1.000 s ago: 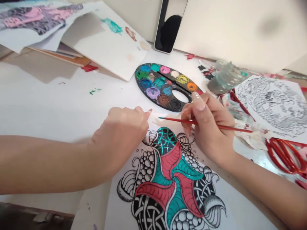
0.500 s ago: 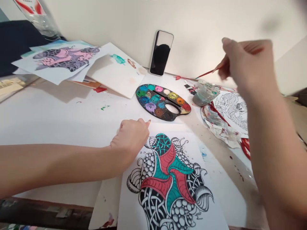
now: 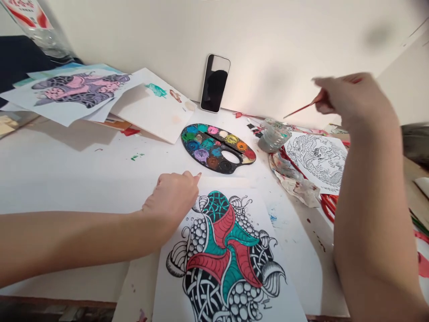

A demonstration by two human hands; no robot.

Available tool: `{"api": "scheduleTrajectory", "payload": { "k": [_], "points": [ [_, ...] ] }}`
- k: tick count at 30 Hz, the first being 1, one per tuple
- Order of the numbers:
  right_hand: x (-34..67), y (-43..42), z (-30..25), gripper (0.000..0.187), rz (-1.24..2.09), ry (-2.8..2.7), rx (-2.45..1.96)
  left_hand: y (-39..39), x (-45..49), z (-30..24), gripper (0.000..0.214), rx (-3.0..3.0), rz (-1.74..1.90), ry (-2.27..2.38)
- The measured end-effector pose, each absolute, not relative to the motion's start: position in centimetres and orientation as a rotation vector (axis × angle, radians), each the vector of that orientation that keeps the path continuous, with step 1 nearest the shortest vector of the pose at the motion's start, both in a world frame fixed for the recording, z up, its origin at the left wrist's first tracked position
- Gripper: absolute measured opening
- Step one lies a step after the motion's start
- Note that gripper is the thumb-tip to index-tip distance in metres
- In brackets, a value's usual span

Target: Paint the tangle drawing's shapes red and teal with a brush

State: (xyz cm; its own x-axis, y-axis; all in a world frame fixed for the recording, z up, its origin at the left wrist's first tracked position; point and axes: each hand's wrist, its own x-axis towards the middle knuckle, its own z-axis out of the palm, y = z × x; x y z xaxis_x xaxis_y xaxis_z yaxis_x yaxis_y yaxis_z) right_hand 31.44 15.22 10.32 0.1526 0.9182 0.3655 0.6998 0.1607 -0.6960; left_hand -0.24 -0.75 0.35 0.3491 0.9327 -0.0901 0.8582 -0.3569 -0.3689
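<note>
My right hand (image 3: 348, 96) is raised at the upper right, pinching a thin red paintbrush (image 3: 301, 108). The brush points down to the left, its tip just above the cloudy plastic water jar (image 3: 273, 142); I cannot tell whether they touch. My left hand (image 3: 174, 194) rests with curled fingers at the upper left edge of a patterned drawing (image 3: 224, 241); its palm side is hidden. Red and teal paint fills the drawing's central swirl and teal its top oval; other parts are black and white. Beyond it lies a black oval paint palette (image 3: 219, 150) with many colours.
A phone (image 3: 215, 83) leans against the wall. Painted sheets (image 3: 80, 87) and a paint-smeared white board (image 3: 150, 109) are stacked at left, near a plastic bottle (image 3: 33, 27). Right of the jar lie crumpled stained tissue (image 3: 298, 185), a dragon line drawing (image 3: 317, 158) and red cord (image 3: 328, 206).
The view has shifted, so the scene sits further left and lower. My right hand and brush have moved right relative to the jar. My left hand stays on the drawing's edge.
</note>
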Motion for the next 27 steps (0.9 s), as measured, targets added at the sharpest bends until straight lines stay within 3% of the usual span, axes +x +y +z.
{"api": "scheduleTrajectory", "payload": {
  "k": [3,5,8,12,27],
  "points": [
    [28.9,14.5,11.4,0.059,0.355,-1.529,-1.291,-0.7,-0.1,0.4,0.044,-2.348,0.416,-1.61],
    [26.1,14.6,10.6,0.063,0.549,-1.649,-1.267,-0.6,0.0,0.5,0.046,-2.34,0.411,-1.619],
    [21.6,14.7,7.5,0.056,0.751,-1.845,-1.237,-0.5,0.1,0.5,0.047,-2.341,0.392,-1.63],
    [18.0,14.3,3.4,0.068,0.951,-2.017,-1.238,-0.5,0.1,0.4,0.045,-2.329,0.356,-1.66],
    [17.8,13.5,2.8,0.067,0.856,-2.244,-1.128,-0.3,0.3,0.5,0.05,-2.309,0.458,-1.611]
  ]
}}
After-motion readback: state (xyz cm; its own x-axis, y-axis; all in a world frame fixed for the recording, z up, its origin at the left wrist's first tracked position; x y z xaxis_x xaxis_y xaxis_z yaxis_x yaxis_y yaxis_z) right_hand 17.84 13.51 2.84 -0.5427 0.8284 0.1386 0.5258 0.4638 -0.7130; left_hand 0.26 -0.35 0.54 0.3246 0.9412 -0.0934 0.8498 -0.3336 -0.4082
